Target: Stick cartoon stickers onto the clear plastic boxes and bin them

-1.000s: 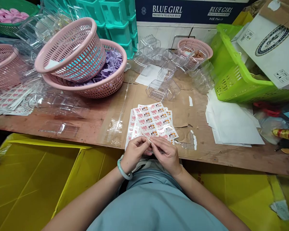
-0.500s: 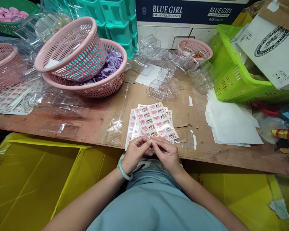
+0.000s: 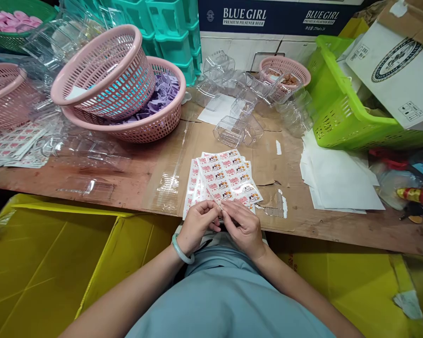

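Observation:
A small pile of sticker sheets [image 3: 229,176], printed with cartoon cats and pink lettering, lies on the cardboard before me. At its near edge my left hand [image 3: 201,224], with a pale green bangle on the wrist, pinches with thumb and forefinger. My right hand [image 3: 245,227] is pinched too, its fingertips meeting those of the left. Both hands seem to grip the near corner of the top sheet, though the fingers mostly cover that spot.
Clear plastic boxes [image 3: 229,130] lie beyond the sheets. Pink baskets [image 3: 125,132] with purple pieces stand on the left. White paper [image 3: 338,178] and a green basket [image 3: 352,126] are on the right. Yellow containers [image 3: 56,253] sit below the table's front edge [image 3: 155,211].
The fingers have shifted slightly, with the right hand's fingers bent a little more. The near edge of the top sticker sheet has moved slightly; the rest looks the same.

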A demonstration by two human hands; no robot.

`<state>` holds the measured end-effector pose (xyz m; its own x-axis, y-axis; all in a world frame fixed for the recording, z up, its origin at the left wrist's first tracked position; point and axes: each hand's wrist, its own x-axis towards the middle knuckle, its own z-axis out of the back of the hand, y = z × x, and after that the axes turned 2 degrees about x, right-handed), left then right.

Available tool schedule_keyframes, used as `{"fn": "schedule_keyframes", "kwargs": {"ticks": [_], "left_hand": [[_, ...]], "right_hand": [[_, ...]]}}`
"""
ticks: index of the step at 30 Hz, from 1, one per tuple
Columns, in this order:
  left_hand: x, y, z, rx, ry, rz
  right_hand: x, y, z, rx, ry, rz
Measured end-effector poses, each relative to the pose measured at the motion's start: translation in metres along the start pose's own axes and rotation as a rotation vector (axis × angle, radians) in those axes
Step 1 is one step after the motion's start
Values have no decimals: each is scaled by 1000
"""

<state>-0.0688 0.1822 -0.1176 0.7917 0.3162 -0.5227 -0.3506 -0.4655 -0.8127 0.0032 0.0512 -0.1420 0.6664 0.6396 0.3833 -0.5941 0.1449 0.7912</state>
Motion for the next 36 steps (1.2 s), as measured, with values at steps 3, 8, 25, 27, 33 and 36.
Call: {"fn": "schedule_keyframes", "kwargs": {"ticks": [3,8,25,27,33,36], "left_hand": [[-1,1,0,18,-16,2],[-1,0,-5,72,-75,-76],[-8,3,1,9,2,-63],[-8,4,-1,20,7,-66],[-12,5,3,87,-36,-32],[-18,3,20,162,28,44]], "right_hand": [[-1,-2,0,-26,11,35],[-1,3,-3,106,-17,-47],[-2,18,1,255,-16,-310],[-3,18,-1,270,-27,-342],[10,-3,12,617,-346,-650],[21,-20,37,830,-593,-710]]}}
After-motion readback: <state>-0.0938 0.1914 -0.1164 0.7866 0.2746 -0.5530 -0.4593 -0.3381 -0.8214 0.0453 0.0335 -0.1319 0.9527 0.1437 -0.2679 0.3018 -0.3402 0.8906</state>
